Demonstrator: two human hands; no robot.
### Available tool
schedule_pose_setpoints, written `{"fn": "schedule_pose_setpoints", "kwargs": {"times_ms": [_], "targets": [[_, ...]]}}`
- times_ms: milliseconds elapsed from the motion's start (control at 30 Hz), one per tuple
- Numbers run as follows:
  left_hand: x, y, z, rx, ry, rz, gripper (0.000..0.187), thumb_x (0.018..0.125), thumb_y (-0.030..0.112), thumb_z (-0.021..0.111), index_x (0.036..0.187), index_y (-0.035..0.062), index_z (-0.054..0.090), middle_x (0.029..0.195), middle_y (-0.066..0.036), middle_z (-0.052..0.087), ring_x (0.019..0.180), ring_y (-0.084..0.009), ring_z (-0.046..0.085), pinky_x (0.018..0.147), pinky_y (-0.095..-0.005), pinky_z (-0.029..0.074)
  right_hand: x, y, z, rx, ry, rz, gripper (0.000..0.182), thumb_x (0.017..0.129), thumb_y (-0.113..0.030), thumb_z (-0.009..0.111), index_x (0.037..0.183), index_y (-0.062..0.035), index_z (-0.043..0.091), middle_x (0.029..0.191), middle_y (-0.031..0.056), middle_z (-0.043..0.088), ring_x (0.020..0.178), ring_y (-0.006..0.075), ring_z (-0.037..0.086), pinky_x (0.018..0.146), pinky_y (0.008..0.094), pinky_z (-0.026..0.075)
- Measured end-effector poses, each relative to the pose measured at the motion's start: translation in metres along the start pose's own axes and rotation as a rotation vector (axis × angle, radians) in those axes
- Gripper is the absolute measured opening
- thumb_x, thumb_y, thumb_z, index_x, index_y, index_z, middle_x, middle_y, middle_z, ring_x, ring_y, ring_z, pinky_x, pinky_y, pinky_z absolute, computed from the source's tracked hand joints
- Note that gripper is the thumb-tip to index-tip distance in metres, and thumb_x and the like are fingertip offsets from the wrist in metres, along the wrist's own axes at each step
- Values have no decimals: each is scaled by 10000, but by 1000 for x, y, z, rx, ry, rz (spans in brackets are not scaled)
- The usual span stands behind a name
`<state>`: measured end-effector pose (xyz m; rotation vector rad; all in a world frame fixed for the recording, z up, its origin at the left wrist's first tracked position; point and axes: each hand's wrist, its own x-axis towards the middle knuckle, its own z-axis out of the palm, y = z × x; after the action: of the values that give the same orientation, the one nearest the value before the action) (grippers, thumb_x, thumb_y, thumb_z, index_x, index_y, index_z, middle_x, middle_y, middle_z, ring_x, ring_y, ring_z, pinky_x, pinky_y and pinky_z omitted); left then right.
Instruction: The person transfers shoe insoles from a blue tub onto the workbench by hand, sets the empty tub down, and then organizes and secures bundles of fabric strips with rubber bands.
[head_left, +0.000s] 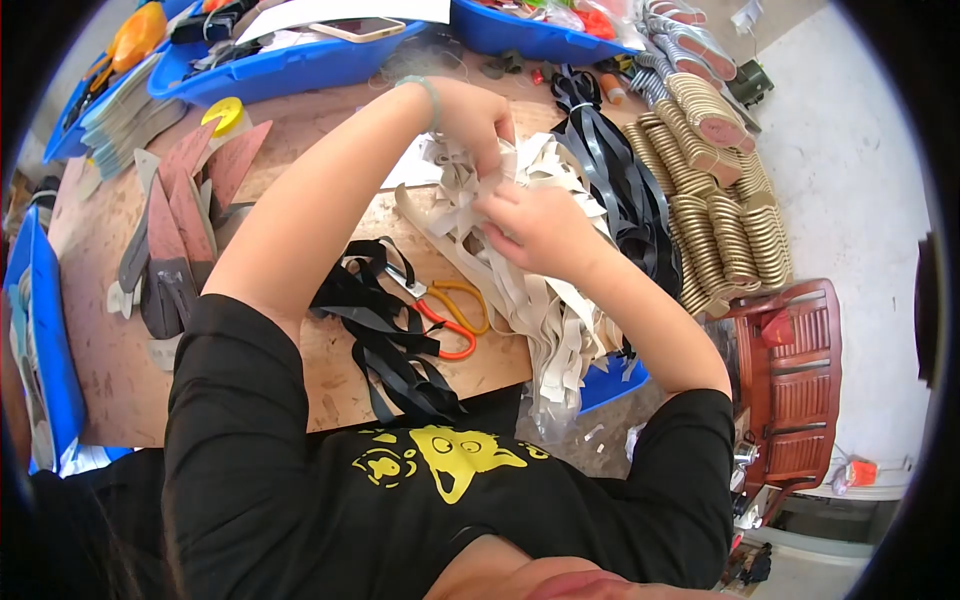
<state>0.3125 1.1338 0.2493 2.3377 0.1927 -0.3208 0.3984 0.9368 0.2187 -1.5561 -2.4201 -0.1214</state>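
Note:
A large tangle of cream-white fabric strips [500,265] lies across the table and hangs over its near edge. My left hand [472,118], with a thin band at its wrist, is at the far end of the tangle, its fingers closed on a white strip. Just nearer and to the right, my right hand [540,228] pinches the same white material. Its fingertips are partly hidden among the strips. Left of the tangle lie scissors [458,318] with one orange and one yellow handle, beside a heap of black strips [385,335].
A tied bundle of black strips [620,185] and stacked gold-edged soles [715,190] lie to the right. Reddish and grey sole-shaped pieces [180,215] stand at left. Blue bins [290,70] line the back, with a phone [358,30] on one. A wooden bench [790,380] is beyond.

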Motion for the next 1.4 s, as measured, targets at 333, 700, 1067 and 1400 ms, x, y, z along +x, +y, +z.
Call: {"fn": "schedule_pose_setpoints", "kwargs": {"times_ms": [333,700,1067,1400], "targets": [[-15,-25,-4,-168,23,118,373,675,51,705,1047,28,718,830,-12,708,656,-79,625,601,-240,517,-14,34,-27,86,200,275,238,820,-213,679,664,-42,624,657,105,578,658,243,583,589,359,449],[-15,30,-10,364,647,425,350,676,183,779,980,20,717,955,-84,586,851,-196,635,723,-328,499,3,71,-8,518,153,406,742,702,-263,830,1314,-19,489,1217,112,582,1094,184,561,937,336,448],[29,24,38,-434,1018,517,1266,587,589,852,1441,-108,230,1407,-297,385,1334,-351,394,1101,-387,327,29,85,-87,640,759,644,519,800,-299,756,1147,44,580,1068,99,652,922,145,628,788,265,486],[-37,35,53,-219,893,651,497,695,184,838,1132,35,651,1109,-63,673,1011,-169,641,895,-333,516,-21,60,-130,828,408,89,596,831,-343,708,1289,-1,541,1189,101,620,1109,172,577,928,310,467]]}}
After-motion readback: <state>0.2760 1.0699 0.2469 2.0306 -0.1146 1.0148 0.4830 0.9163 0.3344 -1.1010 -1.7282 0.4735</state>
